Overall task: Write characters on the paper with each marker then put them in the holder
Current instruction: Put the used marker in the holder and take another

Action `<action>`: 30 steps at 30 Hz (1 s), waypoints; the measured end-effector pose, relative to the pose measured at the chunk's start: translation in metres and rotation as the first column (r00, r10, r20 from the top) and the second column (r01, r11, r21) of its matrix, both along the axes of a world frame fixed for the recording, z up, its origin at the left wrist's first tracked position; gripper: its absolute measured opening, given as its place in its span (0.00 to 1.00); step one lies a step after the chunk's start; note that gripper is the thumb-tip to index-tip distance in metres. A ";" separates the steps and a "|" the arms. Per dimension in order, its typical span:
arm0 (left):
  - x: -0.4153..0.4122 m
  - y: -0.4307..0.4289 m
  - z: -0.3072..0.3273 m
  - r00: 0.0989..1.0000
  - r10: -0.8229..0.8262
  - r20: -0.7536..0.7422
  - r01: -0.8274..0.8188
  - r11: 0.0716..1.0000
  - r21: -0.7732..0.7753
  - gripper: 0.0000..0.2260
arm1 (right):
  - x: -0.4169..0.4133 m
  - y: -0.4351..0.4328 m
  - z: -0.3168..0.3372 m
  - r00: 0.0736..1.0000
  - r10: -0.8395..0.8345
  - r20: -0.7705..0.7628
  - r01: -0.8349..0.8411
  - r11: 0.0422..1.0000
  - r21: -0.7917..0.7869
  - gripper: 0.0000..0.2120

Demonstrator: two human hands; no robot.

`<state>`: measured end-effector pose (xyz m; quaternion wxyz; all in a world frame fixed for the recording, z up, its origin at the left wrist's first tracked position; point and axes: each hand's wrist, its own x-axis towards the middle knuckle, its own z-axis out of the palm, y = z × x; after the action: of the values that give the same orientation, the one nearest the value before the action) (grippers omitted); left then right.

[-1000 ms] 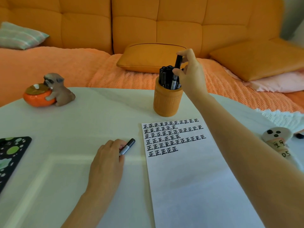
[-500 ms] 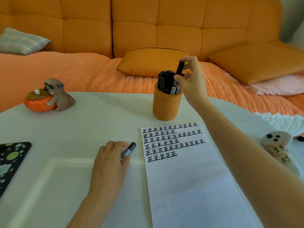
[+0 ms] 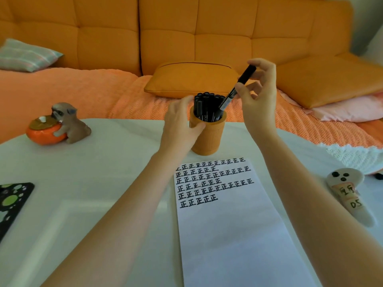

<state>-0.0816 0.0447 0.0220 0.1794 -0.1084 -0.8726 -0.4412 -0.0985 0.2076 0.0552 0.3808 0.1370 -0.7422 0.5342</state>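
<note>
A black marker is pinched in the fingers of the right hand, held tilted above the holder: its long axis runs from the capped end, up and to the right, down and to the left to the lower end, which sits just at the right side of the holder's mouth. Whether that end is already past the rim or only in front of it cannot be told. The holder stands on the table just beyond the top edge of the paper, and it is packed with upright markers (little free room is judged to remain, on the right side). The left hand is curled around the holder's left wall, thumb against it; the fingers behind are hidden, so the firmness of that hold cannot be judged. No other loose marker can be made out; the left palm's contents are hidden. The paper's lower edge is cut off.
</note>
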 end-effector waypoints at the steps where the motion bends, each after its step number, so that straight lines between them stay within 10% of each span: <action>1: -0.010 0.005 0.002 1.000 -0.012 -0.010 0.012 1.000 -0.007 0.28 | 0.001 0.001 -0.002 1.000 -0.001 0.004 0.001 1.000 0.002 0.18; 19: -0.051 0.044 -0.005 0.996 -0.076 -0.049 0.076 0.997 -0.005 0.20 | -0.003 0.011 -0.011 1.000 -0.015 -0.023 0.014 0.998 -0.059 0.19; 30: -0.055 0.037 -0.006 0.989 -0.148 -0.019 0.148 0.989 -0.006 0.23 | -0.016 0.005 -0.021 1.000 0.003 -0.007 -0.001 0.977 0.213 0.18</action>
<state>-0.1366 0.0817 0.0163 0.1544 -0.1774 -0.8613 -0.4503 -0.1148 0.2121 0.0344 0.3659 0.1796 -0.7938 0.4514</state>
